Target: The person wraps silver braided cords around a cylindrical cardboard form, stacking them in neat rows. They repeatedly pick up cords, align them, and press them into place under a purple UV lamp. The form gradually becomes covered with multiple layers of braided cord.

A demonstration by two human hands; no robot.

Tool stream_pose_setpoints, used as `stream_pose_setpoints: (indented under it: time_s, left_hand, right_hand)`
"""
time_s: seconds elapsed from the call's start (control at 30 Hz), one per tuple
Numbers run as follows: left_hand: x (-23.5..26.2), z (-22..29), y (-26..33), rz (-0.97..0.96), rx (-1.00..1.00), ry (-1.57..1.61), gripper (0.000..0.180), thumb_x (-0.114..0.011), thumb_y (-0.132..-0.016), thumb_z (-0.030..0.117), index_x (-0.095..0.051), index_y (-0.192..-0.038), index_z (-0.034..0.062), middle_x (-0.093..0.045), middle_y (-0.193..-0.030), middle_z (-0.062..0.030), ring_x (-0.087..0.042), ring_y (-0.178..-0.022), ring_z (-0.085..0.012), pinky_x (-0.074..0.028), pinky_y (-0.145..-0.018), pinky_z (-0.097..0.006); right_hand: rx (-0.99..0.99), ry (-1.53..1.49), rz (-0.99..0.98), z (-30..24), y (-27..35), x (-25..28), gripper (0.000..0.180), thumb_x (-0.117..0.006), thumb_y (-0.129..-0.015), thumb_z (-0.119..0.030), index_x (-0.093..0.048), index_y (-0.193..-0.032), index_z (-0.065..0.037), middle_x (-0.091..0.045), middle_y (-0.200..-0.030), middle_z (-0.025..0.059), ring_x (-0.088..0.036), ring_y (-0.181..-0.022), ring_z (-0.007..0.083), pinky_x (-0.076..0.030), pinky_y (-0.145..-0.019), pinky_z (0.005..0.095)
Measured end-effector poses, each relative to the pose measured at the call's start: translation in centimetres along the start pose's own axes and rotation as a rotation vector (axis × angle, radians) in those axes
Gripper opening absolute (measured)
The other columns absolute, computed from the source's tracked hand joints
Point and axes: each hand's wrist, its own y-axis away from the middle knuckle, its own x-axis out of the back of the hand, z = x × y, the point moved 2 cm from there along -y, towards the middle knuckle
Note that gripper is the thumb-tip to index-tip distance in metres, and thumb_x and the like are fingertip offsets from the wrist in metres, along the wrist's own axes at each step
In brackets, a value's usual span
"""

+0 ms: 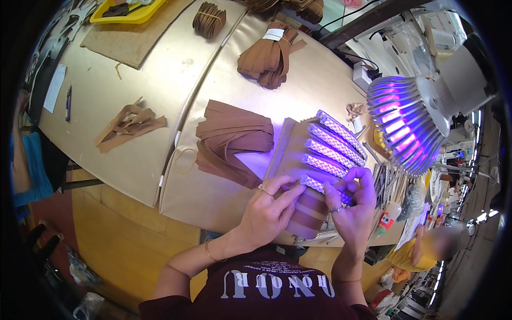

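My left hand (269, 205) presses flat on a brown leather strip (309, 210) lying across a cardboard board (285, 152). My right hand (352, 200) pinches the end of a white braided strip (319, 185) at the near end of the board. Several more braided strips (333, 146) lie side by side on the board, lit violet by a lamp (405, 125) hanging close above them on the right.
A fanned pile of brown leather strips (232, 138) lies left of the board. More strip bundles (269, 56) (209, 18) and loose strips (128, 125) sit farther back. A yellow tray (128, 12), a pen (68, 102), tools (392, 184) at right. Another person (426, 248) sits lower right.
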Motion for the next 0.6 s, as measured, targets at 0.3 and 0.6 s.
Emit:
stream_pose_setpoints:
  time_s: [0.3,0.6]
  left_hand:
    - [0.21,0.03,0.18,-0.031,-0.006,0.004,0.039,-0.069,-0.077,-0.005,-0.069,-0.115,0.0057,-0.060,-0.114,-0.0141,-0.063,-0.092,-0.0286,-0.052,-0.080,-0.037]
    - [0.23,0.10,0.22,-0.044,0.006,-0.011,0.042,-0.069,-0.076,-0.005,-0.069,-0.116,0.0067,-0.059,-0.114,-0.0130,-0.062,-0.092,-0.0285,-0.053,-0.079,-0.037]
  right_hand:
    - [0.003,0.031,0.032,0.08,-0.30,-0.58,0.030,-0.071,-0.085,0.000,-0.047,-0.102,-0.002,-0.058,-0.067,-0.0001,-0.052,-0.064,0.0033,-0.041,-0.057,0.0198]
    - [-0.005,0.040,0.029,0.15,-0.32,-0.51,0.034,-0.071,-0.084,0.000,-0.044,-0.105,-0.003,-0.063,-0.073,0.0038,-0.058,-0.068,0.0054,-0.043,-0.059,0.0195]
